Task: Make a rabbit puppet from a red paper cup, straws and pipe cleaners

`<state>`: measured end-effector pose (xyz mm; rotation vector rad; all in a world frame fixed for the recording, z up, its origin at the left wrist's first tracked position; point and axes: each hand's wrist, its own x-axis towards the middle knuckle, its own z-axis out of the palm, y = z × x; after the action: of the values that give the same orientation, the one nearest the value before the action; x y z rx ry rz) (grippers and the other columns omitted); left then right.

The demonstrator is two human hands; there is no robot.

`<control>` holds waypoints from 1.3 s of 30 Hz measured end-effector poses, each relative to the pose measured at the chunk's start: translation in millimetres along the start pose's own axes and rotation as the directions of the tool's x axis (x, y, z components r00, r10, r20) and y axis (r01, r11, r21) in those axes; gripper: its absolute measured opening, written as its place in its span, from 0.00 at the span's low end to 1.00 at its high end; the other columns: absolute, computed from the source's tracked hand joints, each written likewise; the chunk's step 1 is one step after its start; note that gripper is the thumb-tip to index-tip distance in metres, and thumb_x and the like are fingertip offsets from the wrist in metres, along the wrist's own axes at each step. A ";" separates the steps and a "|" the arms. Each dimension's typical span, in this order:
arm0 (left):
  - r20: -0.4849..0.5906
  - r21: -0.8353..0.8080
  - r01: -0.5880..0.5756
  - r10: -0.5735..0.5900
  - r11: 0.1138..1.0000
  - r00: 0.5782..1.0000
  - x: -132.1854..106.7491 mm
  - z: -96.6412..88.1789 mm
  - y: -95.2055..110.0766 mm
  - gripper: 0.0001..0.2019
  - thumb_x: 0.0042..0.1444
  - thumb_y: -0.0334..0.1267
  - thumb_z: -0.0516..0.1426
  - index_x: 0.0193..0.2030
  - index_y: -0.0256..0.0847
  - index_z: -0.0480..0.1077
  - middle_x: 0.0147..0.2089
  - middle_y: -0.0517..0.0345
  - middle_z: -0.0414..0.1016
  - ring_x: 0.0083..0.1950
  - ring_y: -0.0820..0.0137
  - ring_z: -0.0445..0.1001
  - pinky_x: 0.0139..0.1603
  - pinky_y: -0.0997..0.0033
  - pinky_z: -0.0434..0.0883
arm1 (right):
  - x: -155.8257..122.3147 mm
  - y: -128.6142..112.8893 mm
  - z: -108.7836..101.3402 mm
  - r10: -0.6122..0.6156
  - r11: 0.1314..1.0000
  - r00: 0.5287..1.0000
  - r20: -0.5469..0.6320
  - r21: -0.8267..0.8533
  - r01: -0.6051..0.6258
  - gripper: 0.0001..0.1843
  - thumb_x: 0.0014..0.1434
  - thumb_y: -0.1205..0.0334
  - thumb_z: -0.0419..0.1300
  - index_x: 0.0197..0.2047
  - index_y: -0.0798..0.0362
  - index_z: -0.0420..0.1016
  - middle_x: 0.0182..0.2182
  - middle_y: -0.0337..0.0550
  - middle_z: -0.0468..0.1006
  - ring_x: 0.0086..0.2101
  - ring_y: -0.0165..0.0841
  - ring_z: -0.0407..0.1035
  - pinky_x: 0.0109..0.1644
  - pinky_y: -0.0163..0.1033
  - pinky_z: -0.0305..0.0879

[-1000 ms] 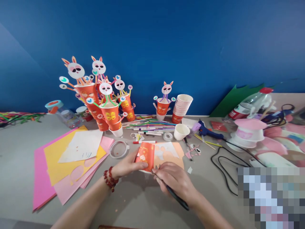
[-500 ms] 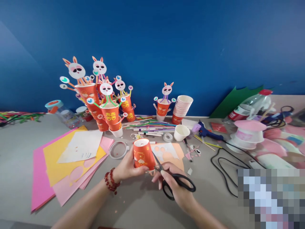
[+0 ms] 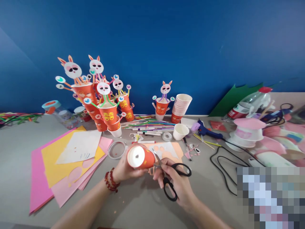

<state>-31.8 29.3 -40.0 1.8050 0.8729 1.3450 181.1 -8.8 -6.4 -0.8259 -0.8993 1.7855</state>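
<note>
The left hand (image 3: pixel 126 170), thumb and fingers curved firmly round it, grips a red cup (image 3: pixel 146 157) just left of the right hand (image 3: pixel 172 173). The cup lies tipped on its side: its white base, with a dark spot at the middle, faces the person and a little left, and the long axis runs rightward to the mouth. The right hand is curled on the black-handled scissors (image 3: pixel 166 181), blades parted beside the cup's mouth end. Left of the left hand, a white sheet (image 3: pixel 82 144) bears illegible pen marks. Beyond that hand, a rabbit cup (image 3: pixel 109 114) shows gold 囍; far right of the right hand, a bottle's red label (image 3: pixel 234 111) is too small to read.
</note>
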 end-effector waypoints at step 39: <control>-0.037 0.070 0.064 -0.061 0.995 0.997 -5.8 23.8 7.6 0.40 0.54 0.41 0.65 0.68 0.48 0.47 0.67 0.42 0.59 0.68 0.49 0.59 0.67 0.47 0.58 | 1.1 -7.8 -0.9 -0.155 0.986 0.986 -0.069 -0.069 0.150 0.12 0.63 0.54 0.60 0.32 0.51 0.66 0.25 0.40 0.80 0.20 0.28 0.66 0.25 0.33 0.64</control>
<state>-9.3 17.0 -41.3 1.7975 0.9995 1.3244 184.8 -5.3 -0.4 -0.8354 -0.9485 1.5909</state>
